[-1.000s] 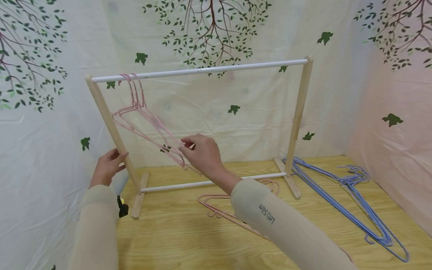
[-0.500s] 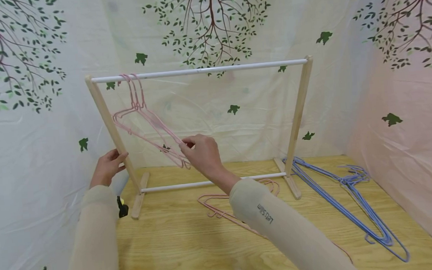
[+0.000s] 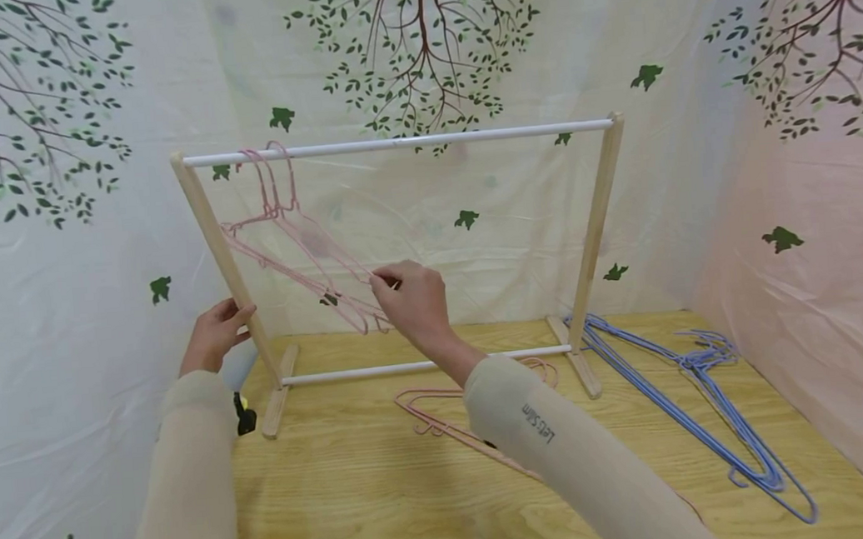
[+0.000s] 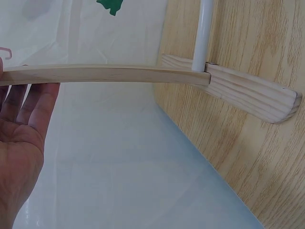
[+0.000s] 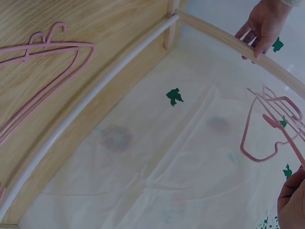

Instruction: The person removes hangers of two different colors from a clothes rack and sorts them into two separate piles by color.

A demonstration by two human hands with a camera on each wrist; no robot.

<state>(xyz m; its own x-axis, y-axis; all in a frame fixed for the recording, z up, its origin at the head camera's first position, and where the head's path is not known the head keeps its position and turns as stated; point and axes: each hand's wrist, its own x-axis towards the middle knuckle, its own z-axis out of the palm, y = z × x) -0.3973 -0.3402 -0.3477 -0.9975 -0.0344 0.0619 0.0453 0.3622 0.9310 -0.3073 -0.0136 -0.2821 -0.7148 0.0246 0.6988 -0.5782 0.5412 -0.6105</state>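
Observation:
In the head view, three pink hangers hang by their hooks near the left end of the rack's white top rail (image 3: 407, 141). My right hand (image 3: 413, 300) pinches the lower corner of the rightmost pink hanger (image 3: 340, 255), whose hook stands slightly above the rail. At the left, my left hand (image 3: 214, 331) grips the wooden post (image 3: 219, 247) of the rack, thumb in front. The left wrist view shows the fingers behind that post (image 4: 109, 74). From the right wrist, my right hand (image 5: 293, 202) is only partly seen, at the lower right edge.
Pink hangers (image 3: 442, 423) lie on the wooden table (image 3: 327, 494), partly hidden by my right forearm. A stack of blue hangers (image 3: 711, 392) lies at the right, beside the rack's right foot (image 3: 576, 359). A small black object (image 3: 245, 416) stands near the left foot (image 3: 276, 406).
My right hand has shifted slightly right and up with the pink hanger. That hanger's hook has risen a little and moved apart from its neighbours. My left hand has stayed on the post.

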